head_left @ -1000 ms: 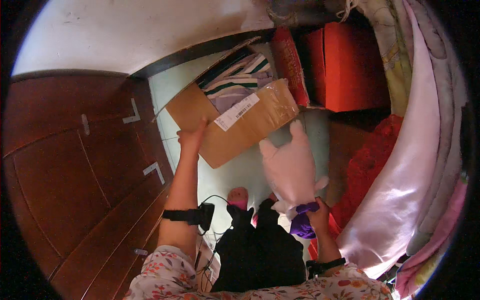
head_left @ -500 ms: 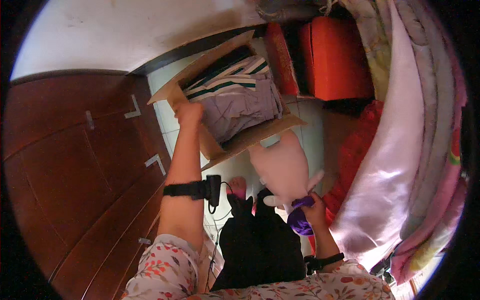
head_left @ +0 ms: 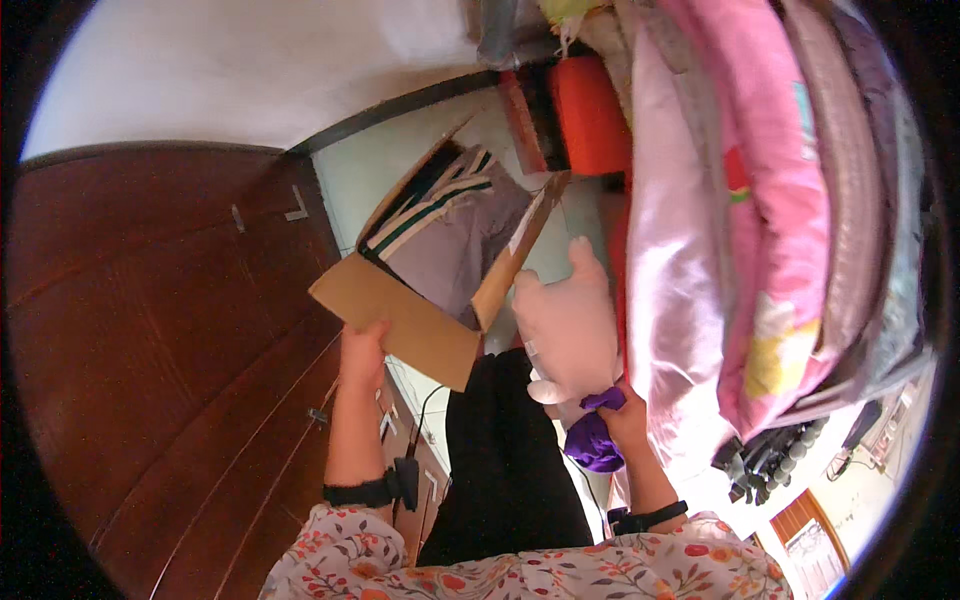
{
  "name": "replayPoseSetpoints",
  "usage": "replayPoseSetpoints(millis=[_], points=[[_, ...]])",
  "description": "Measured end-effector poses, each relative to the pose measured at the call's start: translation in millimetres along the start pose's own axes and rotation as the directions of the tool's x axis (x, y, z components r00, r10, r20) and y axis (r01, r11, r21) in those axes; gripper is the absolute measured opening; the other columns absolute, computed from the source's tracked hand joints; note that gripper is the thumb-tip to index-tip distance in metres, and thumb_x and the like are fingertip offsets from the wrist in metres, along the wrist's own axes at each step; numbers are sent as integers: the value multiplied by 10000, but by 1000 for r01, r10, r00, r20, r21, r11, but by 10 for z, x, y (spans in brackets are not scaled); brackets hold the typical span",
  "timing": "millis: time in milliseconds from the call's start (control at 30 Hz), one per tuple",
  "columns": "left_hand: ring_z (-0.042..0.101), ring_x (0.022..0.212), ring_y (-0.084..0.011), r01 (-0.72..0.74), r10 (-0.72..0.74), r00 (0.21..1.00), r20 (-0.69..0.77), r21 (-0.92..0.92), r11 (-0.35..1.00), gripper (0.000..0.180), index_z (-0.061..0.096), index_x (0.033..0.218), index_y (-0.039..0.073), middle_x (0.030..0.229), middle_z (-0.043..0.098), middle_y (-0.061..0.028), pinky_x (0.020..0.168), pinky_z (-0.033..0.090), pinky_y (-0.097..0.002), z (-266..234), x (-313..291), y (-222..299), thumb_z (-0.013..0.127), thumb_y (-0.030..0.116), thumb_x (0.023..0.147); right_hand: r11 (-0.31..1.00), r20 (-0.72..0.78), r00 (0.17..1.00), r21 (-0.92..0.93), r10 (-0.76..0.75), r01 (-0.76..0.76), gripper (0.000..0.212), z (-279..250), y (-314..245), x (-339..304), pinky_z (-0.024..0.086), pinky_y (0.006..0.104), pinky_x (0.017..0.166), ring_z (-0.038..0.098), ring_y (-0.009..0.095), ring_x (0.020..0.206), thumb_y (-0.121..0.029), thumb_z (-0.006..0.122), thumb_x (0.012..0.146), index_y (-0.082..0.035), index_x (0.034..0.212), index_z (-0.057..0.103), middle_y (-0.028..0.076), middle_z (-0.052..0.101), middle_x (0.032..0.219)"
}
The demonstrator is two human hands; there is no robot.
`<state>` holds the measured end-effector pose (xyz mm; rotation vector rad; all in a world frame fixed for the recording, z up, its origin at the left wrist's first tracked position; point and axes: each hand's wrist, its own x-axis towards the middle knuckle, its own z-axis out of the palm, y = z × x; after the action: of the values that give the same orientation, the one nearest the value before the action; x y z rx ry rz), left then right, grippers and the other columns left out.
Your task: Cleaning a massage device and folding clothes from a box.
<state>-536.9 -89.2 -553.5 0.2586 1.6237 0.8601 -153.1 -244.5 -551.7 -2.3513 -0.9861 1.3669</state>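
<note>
Left hand clamps open brown cardboard box; right hand, apart, clutches bunched purple cloth against pale-pink plush toy.

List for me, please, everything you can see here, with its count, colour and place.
Open rectangular cardboard box: 1, brown, centre
Folded striped fabric clothing: count unclear, grey with green and cream stripes, inside the box
Soft limbed plush toy: 1, pale pink, right of the box
Crumpled cloth: 1, purple, at the toy's near end
Boxy container: 1, red, top centre
Layered soft bedding: several, mostly pink and grey, right
Panelled wooden surface: 1, dark brown, left
Flat wall: 1, white, top left
Tiled floor: 1, pale, around the box
Floral fabric top: 1, white and red, bottom
Wrist straps: 2, black, one per arm
Left hand: 1, bare, gripping the box's near flap
Right hand: 1, bare, gripping the cloth
</note>
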Motion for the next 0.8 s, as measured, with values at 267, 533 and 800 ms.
replayPoseSetpoints(millis=[267,533,800], points=[[516,1065,-227,-30,24,999,-40,-131,991,390,451,1219,-42,1187,522,-124,916,407,-340,-10,-1498,390,545,13,844,990,-16,999,-134,-48,45,342,-525,-346,-748,483,311,693,642,219,736,-11,657,585,-24,924,612,122,654,781],[530,1061,-264,-72,72,997,3,83,994,465,415,1233,-38,1178,525,-149,894,429,-366,-343,-2616,729,574,46,805,924,-33,980,-339,-197,174,282,-986,-367,-1644,466,445,695,603,357,795,-175,667,595,-101,860,604,166,631,813],[552,1004,-262,-220,184,961,208,167,961,451,427,1211,-41,1115,539,-139,850,442,-365,-357,-3530,1143,551,38,785,984,-204,975,-173,-84,48,279,-1417,-34,-3263,471,433,711,609,350,801,-199,681,616,-125,878,617,155,636,807]])
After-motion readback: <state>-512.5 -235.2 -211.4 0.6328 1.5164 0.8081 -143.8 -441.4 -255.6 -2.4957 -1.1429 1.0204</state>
